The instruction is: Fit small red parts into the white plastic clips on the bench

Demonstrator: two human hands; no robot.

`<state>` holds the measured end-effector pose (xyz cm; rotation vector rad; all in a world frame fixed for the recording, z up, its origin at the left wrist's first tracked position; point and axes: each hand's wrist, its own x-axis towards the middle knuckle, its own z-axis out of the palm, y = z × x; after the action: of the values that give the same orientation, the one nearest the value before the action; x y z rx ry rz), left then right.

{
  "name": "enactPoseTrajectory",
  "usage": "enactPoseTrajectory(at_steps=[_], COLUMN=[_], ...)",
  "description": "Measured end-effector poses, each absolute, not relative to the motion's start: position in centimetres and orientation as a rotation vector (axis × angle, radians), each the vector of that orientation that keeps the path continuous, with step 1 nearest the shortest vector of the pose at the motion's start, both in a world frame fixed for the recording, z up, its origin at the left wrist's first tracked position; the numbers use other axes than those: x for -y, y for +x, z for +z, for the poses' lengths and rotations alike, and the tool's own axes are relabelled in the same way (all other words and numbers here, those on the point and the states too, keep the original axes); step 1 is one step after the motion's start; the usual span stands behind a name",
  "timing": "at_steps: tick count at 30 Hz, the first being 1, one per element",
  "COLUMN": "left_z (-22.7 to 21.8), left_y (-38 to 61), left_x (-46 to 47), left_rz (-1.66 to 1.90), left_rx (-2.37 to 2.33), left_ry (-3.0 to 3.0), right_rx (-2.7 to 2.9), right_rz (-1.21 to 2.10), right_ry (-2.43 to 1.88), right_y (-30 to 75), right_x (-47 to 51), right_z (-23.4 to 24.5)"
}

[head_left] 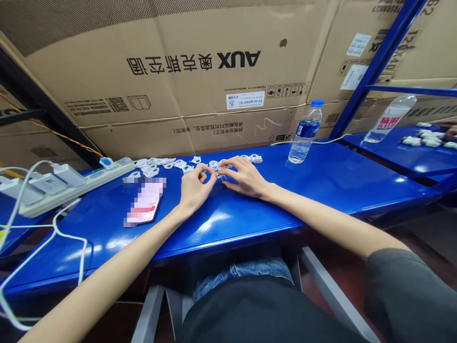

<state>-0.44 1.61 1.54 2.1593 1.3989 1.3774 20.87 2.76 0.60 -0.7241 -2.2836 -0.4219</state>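
Over the back half of the blue table, my left hand (195,189) and my right hand (247,178) meet with their fingertips together. Between them is a small white plastic part (214,165) with a rounded opening, pinched from both sides. Thin pale prongs (223,178) show just under my right fingers; what they belong to is unclear. Similar white plastic parts (152,166) lie in a loose row along the table's back, to the left of my hands. A few more white parts (255,158) lie behind my right hand. My fingers partly cover the held piece.
A phone (144,202) lies left of my left hand. A power strip (80,186) with chargers and white cables (55,228) takes up the left side. A water bottle (306,132) stands at the back right. Large cardboard boxes (178,95) wall off the back of the blue table (321,190).
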Motion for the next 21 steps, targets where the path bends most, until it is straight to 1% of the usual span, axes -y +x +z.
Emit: enactPoseTrajectory(at_steps=[14,21], left_z=[1.40,1.45], left_y=[-0.42,-0.47], left_x=[-1.73,-1.54], left_rz=[1.370,1.370], left_rx=[-1.424,-1.413], left_ry=[2.161,2.188], right_rx=[2.293,2.300], right_rz=[-0.424,-0.479], right_ry=[-0.730,-0.718], right_y=[20.82,20.76], right_x=[-2.94,-2.86], right_z=[0.46,0.49])
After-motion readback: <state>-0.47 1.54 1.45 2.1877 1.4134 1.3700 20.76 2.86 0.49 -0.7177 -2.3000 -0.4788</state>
